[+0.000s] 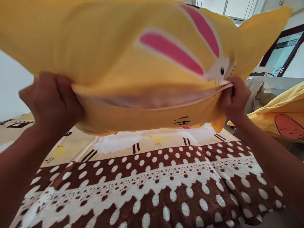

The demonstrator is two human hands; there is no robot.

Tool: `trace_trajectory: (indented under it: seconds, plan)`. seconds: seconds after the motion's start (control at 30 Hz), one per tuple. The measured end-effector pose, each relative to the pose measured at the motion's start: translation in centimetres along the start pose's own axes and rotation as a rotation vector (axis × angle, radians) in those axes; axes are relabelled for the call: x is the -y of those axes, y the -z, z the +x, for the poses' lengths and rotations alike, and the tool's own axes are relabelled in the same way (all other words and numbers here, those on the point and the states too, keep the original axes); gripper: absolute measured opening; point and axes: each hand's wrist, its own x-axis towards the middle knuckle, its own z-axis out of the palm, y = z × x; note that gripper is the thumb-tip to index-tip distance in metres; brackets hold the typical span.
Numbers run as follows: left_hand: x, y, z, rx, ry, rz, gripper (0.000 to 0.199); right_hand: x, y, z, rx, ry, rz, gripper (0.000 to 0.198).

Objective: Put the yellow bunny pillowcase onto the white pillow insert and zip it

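Fingers closed tight on the fabric, our left hand [51, 99] and right hand [235, 98] grip a yellow pillow [102, 53] at either end of its gaping opening [147, 97], pale material showing inside. We hold the pillow before us over a brown-and-white dotted blanket [166, 193]; whether its underside touches, we cannot tell. A pink-eared rabbit print [173, 53] faces us, while a yellow cloth [266, 110] with a carrot design [288, 126] lies beyond our right arm.
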Motion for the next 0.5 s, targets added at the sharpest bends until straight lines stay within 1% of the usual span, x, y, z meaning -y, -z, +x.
trace_trajectory:
  seconds: [0.03,0.07,0.13,0.17,0.2,0.23,0.27,0.33,0.37,0.43,0.47,0.5]
  plan:
    - [1.1,-1.0,-2.1,0.162,-0.087,0.081,0.052,-0.3,-0.1,-2.4,0.124,0.033,0.023,0.029]
    - [2.2,-2.2,-4.3,0.318,-0.184,0.132,0.050,-0.5,-0.3,-5.0,0.289,0.079,0.044,0.028]
    - [3.8,-4.4,-8.6,0.636,-0.529,0.052,0.048,-0.8,-0.8,-10.0,0.727,0.146,0.077,0.029]
    - [4.3,-5.3,-10.4,0.732,-0.681,-0.004,0.048,-0.7,-1.1,-12.1,0.934,0.150,0.085,0.030]
    - [4.4,-6.1,-11.8,0.787,-0.788,-0.044,0.047,-0.6,-1.3,-13.9,1.081,0.146,0.076,0.031]
    - [4.4,-6.6,-12.8,0.809,-0.854,-0.066,0.048,-0.4,-1.4,-15.3,1.157,0.140,0.069,0.032]
    - [4.3,-7.0,-13.5,0.809,-0.883,-0.067,0.048,-0.1,-1.4,-16.3,1.199,0.140,0.068,0.033]
    - [4.1,-7.2,-13.7,0.809,-0.896,-0.045,0.046,0.4,-1.2,-17.1,1.212,0.168,0.096,0.035]
    - [4.0,-7.1,-13.5,0.824,-0.903,-0.036,0.042,0.7,-0.9,-17.1,1.225,0.196,0.121,0.038]
    - [3.8,-6.7,-12.8,0.860,-0.904,-0.009,0.027,0.9,-0.4,-16.4,1.260,0.272,0.127,0.043]
    - [3.6,-6.3,-12.3,0.876,-0.887,0.010,0.020,0.9,-0.3,-15.8,1.278,0.307,0.092,0.040]
    - [3.3,-5.9,-11.7,0.879,-0.853,0.031,0.017,0.8,-0.2,-15.0,1.290,0.328,0.033,0.031]
